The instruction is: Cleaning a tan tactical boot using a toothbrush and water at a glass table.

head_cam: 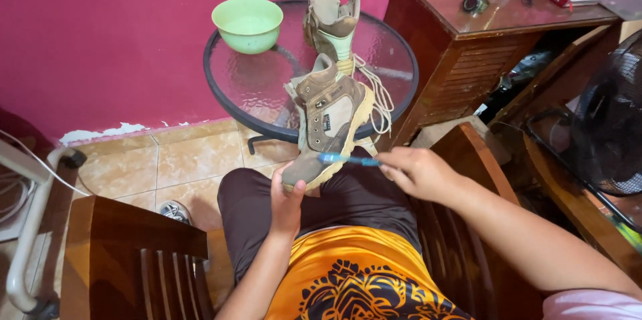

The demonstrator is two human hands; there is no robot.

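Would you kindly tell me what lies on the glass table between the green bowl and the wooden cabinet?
In the head view, a second tan boot stands upright on the glass table, between the green bowl and the wooden cabinet.

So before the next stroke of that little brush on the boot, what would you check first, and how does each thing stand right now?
1. Boot held firm: the left hand grips the toe end of the tan boot, which rests on the lap. Ok.
2. Brush in hand: the right hand holds the blue toothbrush. Ok.
3. Bristles touching the boot: the brush head lies at the sole edge near the toe. Ok.
4. Laces clear of the brush: they hang down the far side. Ok.
5. Green bowl within reach on the glass table: ok; its contents, cannot tell.
6. Second boot standing steady on the table: ok.
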